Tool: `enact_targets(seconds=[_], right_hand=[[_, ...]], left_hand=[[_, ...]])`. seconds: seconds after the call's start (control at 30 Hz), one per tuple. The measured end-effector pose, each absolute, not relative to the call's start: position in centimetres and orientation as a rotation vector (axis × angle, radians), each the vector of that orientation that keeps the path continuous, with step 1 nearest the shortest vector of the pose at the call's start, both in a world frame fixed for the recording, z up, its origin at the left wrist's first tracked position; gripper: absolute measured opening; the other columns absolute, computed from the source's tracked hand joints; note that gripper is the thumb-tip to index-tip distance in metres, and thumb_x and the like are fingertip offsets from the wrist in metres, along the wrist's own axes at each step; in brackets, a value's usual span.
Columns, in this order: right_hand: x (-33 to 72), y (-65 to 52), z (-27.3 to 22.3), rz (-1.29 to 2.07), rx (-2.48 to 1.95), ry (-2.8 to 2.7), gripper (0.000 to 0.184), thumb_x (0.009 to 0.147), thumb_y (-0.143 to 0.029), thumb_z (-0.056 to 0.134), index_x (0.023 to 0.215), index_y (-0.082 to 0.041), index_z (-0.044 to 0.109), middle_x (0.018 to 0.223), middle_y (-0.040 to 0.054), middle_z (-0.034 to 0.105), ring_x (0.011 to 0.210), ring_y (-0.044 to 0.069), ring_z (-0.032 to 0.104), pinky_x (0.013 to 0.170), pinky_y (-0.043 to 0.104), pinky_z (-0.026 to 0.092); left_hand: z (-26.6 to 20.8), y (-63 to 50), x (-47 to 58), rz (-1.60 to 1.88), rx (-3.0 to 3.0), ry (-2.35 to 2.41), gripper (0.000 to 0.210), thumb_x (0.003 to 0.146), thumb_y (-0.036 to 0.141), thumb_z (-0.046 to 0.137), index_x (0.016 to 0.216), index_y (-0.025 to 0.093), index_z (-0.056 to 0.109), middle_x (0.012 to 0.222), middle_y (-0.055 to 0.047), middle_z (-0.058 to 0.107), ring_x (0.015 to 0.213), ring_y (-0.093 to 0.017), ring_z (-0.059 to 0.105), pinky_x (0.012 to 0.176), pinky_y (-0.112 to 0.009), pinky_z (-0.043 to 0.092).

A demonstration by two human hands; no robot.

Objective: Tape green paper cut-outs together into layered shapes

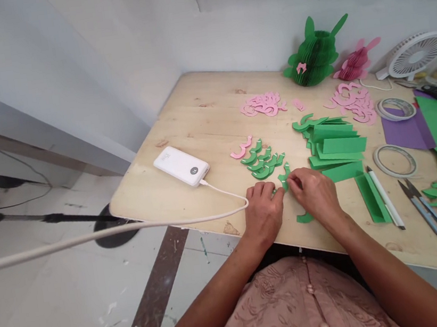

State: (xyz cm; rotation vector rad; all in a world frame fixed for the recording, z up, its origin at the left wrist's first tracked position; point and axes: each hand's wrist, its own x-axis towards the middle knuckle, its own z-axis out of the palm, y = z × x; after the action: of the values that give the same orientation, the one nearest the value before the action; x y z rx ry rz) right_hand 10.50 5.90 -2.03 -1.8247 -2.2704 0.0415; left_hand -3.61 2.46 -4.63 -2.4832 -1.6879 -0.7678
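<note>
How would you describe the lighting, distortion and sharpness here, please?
Head view: bright, fairly even light; wide-angle stretching seems to broaden the fan; small green cutouts look slightly soft; lettering on the power bank is too small to read.

"Can you read anything?"

"No — on the white power bank (178,164), beyond and left of the left hand (264,212), faint printing (166,156) and a small display (194,170) — both too blurred."

Curved green paper cutout (284,178), white-marked, between left hand (264,210) and right hand (316,192)
</note>
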Motion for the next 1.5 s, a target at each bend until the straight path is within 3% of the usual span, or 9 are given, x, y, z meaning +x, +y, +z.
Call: enact_targets(seconds=[0.53, 0.87, 1.03, 1.33, 1.5], right_hand=[[11.0, 4.6, -2.0, 0.059, -1.589, -2.377, 0.016, 0.089, -0.02, 0.052, 0.084, -0.019, 0.068, 0.081, 0.0052, 0.066, 0.078, 0.019, 0.056, 0.071, 0.029, 0.037], [13.1, 2.2, -1.8, 0.097, -1.491, -2.165, 0.018, 0.09, -0.021, 0.049, 0.086, -0.017, 0.066, 0.08, 0.0062, 0.066, 0.079, 0.019, 0.059, 0.073, 0.03, 0.044], [13.7, 0.9, -1.9, 0.118, -1.438, -2.127, 0.017, 0.091, -0.02, 0.049, 0.087, -0.018, 0.065, 0.081, 0.0062, 0.066, 0.078, 0.018, 0.06, 0.073, 0.03, 0.046], [14.8, -0.9, -2.3, 0.176, -1.405, -2.074, 0.014, 0.09, -0.019, 0.051, 0.092, -0.019, 0.064, 0.081, 0.0058, 0.067, 0.077, 0.018, 0.062, 0.072, 0.032, 0.048], [15.4, -1.4, -2.7, 0.184, -1.423, -2.04, 0.012, 0.089, -0.017, 0.052, 0.091, -0.019, 0.064, 0.081, 0.0054, 0.066, 0.078, 0.018, 0.061, 0.072, 0.032, 0.048]], left_hand=[[-4.5, 2.4, -3.6, -0.698, -2.492, -1.699, 0.01, 0.088, 0.019, 0.055, 0.091, 0.022, 0.064, 0.086, -0.004, 0.057, 0.084, -0.02, 0.05, 0.071, -0.035, 0.037], [-3.7, 2.4, -3.5, -0.669, -2.522, -1.749, 0.027, 0.088, 0.027, 0.052, 0.114, 0.021, 0.057, 0.094, -0.006, 0.057, 0.092, -0.024, 0.049, 0.075, -0.037, 0.038], [-3.7, 3.0, -3.4, -0.598, -2.532, -1.714, 0.023, 0.088, 0.029, 0.053, 0.109, 0.023, 0.059, 0.093, -0.006, 0.056, 0.09, -0.024, 0.048, 0.074, -0.038, 0.037], [-3.9, 3.1, -3.3, -0.538, -2.536, -1.667, 0.032, 0.088, 0.029, 0.053, 0.118, 0.021, 0.055, 0.093, -0.007, 0.054, 0.087, -0.023, 0.049, 0.073, -0.038, 0.038], [-4.0, 3.6, -3.2, -0.507, -2.523, -1.621, 0.025, 0.087, 0.028, 0.054, 0.11, 0.022, 0.059, 0.089, -0.007, 0.055, 0.082, -0.023, 0.049, 0.072, -0.038, 0.037]])
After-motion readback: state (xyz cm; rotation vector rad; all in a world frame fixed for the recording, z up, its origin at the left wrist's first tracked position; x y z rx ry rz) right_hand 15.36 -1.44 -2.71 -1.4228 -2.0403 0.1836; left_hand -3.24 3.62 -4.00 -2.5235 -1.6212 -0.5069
